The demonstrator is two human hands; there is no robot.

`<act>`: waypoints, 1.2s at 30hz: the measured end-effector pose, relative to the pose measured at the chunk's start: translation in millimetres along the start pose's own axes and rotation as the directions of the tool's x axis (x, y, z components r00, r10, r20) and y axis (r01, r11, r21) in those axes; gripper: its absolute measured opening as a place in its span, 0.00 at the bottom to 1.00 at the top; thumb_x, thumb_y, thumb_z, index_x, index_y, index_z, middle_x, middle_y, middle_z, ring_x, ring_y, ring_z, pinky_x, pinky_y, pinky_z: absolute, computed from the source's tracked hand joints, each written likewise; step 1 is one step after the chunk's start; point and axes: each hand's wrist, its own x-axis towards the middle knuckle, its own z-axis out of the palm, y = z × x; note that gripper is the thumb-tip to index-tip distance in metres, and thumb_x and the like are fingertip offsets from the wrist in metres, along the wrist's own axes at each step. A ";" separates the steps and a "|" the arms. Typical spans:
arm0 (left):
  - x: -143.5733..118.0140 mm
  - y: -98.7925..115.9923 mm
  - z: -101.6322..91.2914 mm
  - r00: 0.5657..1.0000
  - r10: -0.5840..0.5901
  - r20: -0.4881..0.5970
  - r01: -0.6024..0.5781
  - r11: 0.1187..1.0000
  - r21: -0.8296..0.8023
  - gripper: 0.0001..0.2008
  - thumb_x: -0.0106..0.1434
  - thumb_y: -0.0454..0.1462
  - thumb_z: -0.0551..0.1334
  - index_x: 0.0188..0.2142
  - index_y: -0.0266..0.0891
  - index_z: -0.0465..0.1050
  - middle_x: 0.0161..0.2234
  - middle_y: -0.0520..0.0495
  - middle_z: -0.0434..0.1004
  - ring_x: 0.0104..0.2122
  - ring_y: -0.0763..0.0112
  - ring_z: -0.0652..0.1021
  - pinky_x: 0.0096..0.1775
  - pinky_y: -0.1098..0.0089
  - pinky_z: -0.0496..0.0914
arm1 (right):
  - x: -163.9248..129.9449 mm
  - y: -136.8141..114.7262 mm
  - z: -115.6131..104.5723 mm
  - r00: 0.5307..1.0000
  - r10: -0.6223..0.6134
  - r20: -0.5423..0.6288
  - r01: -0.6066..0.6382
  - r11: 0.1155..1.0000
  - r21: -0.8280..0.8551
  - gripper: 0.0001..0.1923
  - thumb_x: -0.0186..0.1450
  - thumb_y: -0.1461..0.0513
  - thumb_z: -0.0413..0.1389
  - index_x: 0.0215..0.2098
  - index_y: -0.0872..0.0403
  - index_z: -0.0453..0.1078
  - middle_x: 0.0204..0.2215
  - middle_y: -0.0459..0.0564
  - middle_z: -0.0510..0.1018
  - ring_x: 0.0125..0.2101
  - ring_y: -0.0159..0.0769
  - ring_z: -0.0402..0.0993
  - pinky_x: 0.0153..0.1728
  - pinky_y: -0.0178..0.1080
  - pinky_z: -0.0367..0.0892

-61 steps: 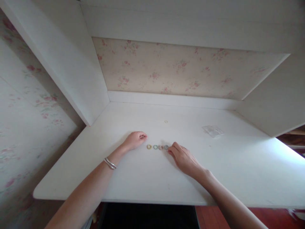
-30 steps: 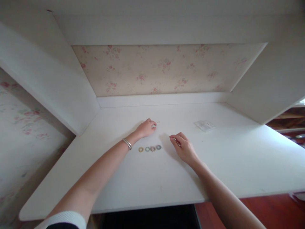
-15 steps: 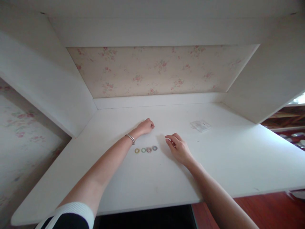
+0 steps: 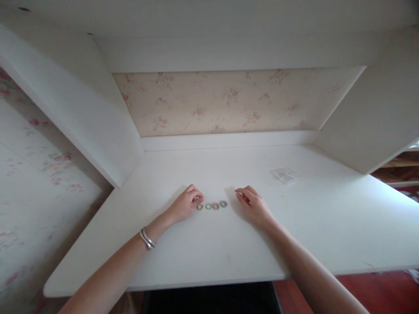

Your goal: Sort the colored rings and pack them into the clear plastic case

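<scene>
While both forearms lie across the white desk (image 4: 203, 257), the left hand (image 4: 185, 205) sits just left of a short row of small rings (image 4: 211, 205), its fingers curled in loosely and the fingertips (image 4: 197, 198) bunched right beside the leftmost, yellowish ring (image 4: 199, 206); whether they pinch something tiny I cannot tell from where I stand. A silver bracelet (image 4: 147, 239) circles that wrist. The row itself runs left to right near the middle of the desk: the yellowish ring, then a green one (image 4: 208, 206), a pinkish one (image 4: 215, 205) and a grey-blue one (image 4: 223, 203), lying flat and close together, the last ones touching or nearly so. To the right of the row, a little apart from the grey-blue ring, the right hand (image 4: 253, 206) rests on the desk with the fingers half bent and relaxed, thumb and forefinger near each other, gripping nothing that I can see. Further right and towards the back, a small clear plastic packet (image 4: 284, 175) lies flat on the desk, well apart from both hands; what it holds is too faint to make out. White side panels (image 4: 81, 117) and floral wallpaper (image 4: 229, 102) close in the desk behind.
</scene>
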 end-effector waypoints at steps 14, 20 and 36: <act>-26.4 -3.4 -1.0 0.998 0.057 0.024 -0.057 0.998 -0.025 0.10 0.64 0.39 0.54 0.33 0.39 0.71 0.35 0.48 0.65 0.33 0.72 0.70 0.38 0.70 0.67 | 11.8 34.4 -21.0 0.953 0.121 -0.279 -0.175 0.968 -0.178 0.17 0.65 0.54 0.46 0.45 0.52 0.69 0.39 0.53 0.68 0.37 0.39 0.67 0.40 0.41 0.63; -25.9 -6.3 0.0 0.998 0.053 0.036 -0.053 0.999 -0.003 0.10 0.65 0.40 0.53 0.33 0.39 0.71 0.36 0.48 0.65 0.34 0.72 0.70 0.39 0.70 0.67 | 18.0 84.6 -63.8 0.719 0.432 -0.545 -0.651 0.694 -0.308 0.30 0.58 0.47 0.50 0.54 0.51 0.63 0.52 0.60 0.59 0.51 0.57 0.56 0.47 0.59 0.52; -18.5 -7.1 -5.1 0.993 -0.090 -0.072 0.087 0.995 -0.043 0.09 0.61 0.39 0.56 0.33 0.37 0.72 0.33 0.48 0.66 0.31 0.72 0.69 0.36 0.69 0.65 | 26.0 116.9 -72.6 0.765 0.530 -0.366 -0.644 0.615 -0.455 0.35 0.55 0.38 0.47 0.52 0.49 0.65 0.53 0.58 0.61 0.55 0.57 0.53 0.54 0.60 0.44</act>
